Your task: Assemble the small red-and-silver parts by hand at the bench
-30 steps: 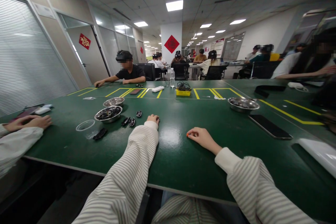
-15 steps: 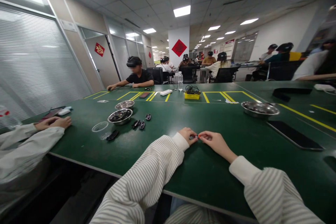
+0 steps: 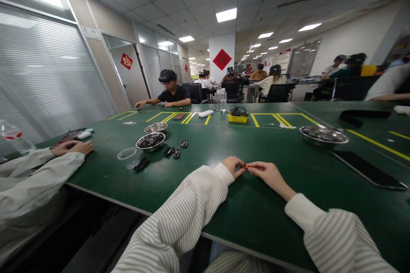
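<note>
Just above the green table (image 3: 192,183), my two hands meet fingertip to fingertip. My left hand (image 3: 233,166) is closed in a pinch on a small dark part, mostly hidden by the fingers. Between the thumb and fingers of my right hand (image 3: 264,171) is a small orange piece (image 3: 246,167), which touches or nearly touches the dark part. Both are too small for me to tell their kind. To the left lie several black plastic parts (image 3: 176,152), apart from my hands.
Metal bowls of small parts stand at the left (image 3: 150,141) and right (image 3: 323,135). A clear plastic cup (image 3: 127,158) is near the left bowl. A phone (image 3: 368,169) lies at right. Another person's hands (image 3: 73,148) rest at the left edge; a co-worker (image 3: 173,91) sits opposite.
The view has turned slightly left, so everything sits a little further right. My hands stay together in the same pinch, with the orange piece showing a bit more.
</note>
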A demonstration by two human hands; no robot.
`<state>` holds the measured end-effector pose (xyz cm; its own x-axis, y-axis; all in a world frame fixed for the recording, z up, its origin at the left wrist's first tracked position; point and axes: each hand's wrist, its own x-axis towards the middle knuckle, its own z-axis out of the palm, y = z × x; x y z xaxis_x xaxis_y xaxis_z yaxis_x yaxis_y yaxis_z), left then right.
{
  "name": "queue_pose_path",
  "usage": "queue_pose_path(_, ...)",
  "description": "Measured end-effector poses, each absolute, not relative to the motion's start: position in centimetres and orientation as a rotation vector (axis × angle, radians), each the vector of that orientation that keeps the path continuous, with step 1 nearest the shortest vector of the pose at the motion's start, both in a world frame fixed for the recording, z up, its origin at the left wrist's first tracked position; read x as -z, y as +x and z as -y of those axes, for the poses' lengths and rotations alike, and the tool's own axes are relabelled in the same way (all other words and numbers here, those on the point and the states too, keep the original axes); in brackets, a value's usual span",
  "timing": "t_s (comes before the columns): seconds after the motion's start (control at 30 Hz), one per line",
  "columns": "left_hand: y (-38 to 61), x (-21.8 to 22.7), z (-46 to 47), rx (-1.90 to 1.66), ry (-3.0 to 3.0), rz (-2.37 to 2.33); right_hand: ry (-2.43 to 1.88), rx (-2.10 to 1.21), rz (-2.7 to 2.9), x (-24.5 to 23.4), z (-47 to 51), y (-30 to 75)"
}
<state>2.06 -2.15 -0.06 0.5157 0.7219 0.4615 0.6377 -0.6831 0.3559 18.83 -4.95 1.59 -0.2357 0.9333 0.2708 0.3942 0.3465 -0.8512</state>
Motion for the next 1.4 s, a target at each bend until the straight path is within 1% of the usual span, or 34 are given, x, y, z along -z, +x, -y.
queue_pose_path(0.13,2.02,0.15,2.07,-0.912,2.619,-1.146,-1.186,-0.81,1.797,-1.69,5.09,18.83)
queue_pose_path(0.4,1.94,0.06,2.22,-0.951,2.627,-1.106,-1.142,-0.869,1.767,-1.37,4.97,18.75)
queue_pose_path(0.57,1.92,-0.02,2.25,-0.951,2.618,-1.177,-1.144,-0.891,1.757,-1.29,4.98,18.63)
queue_pose_path(0.93,1.86,0.12,2.04,-0.92,2.64,-1.108,-1.156,-0.808,1.764,-1.46,5.01,18.77)
queue_pose_path(1.3,1.67,0.02,2.35,-0.934,2.628,-1.094,-1.18,-0.816,1.774,-1.3,4.85,18.82)
queue_pose_path(1.4,1.6,-0.05,2.55,-0.932,2.66,-1.058,-1.178,-0.86,1.817,-1.22,4.78,18.94)
